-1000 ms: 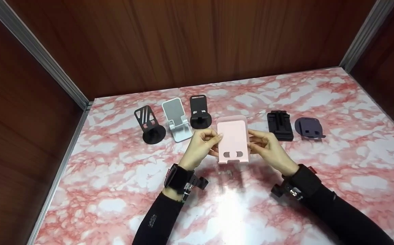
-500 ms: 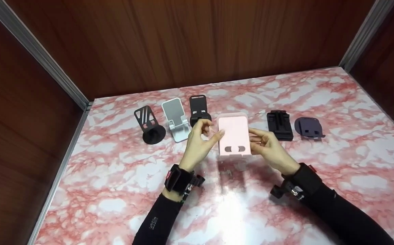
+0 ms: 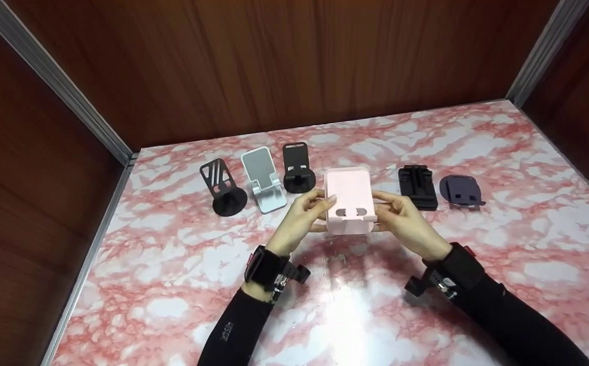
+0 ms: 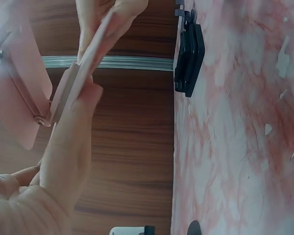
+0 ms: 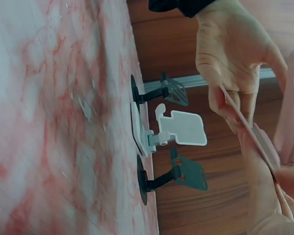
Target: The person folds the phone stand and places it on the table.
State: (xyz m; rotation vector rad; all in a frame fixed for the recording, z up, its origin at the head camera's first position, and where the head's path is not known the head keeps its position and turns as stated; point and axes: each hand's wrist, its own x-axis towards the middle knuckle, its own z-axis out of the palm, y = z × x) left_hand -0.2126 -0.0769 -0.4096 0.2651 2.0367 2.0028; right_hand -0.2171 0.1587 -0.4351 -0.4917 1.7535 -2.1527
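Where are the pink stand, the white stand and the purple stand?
Pink stand [image 3: 350, 193], head view: middle of its front plate.
White stand [image 3: 261, 174], head view: lower part of its grey panel.
Purple stand [image 3: 460, 187], head view: flat part above its cutouts.

Black sleeves [image 3: 518, 317], pale lettering [image 3: 226, 331] on left; red-tagged black wristbands [image 3: 462, 266].

Pink rectangular stand [image 3: 349, 189] above red-and-white marbled worktop [image 3: 167, 269]

On it, from the stand: black round-based stand [image 3: 299, 181] at ten o'clock; white rectangular stand [image 3: 263, 172], then black slotted stand [image 3: 229, 202], towards nine; black rectangular block [image 3: 417, 188] at three, purple rounded piece [image 3: 460, 187] beyond. Brown wood-grain wall [image 3: 274, 66] at twelve.
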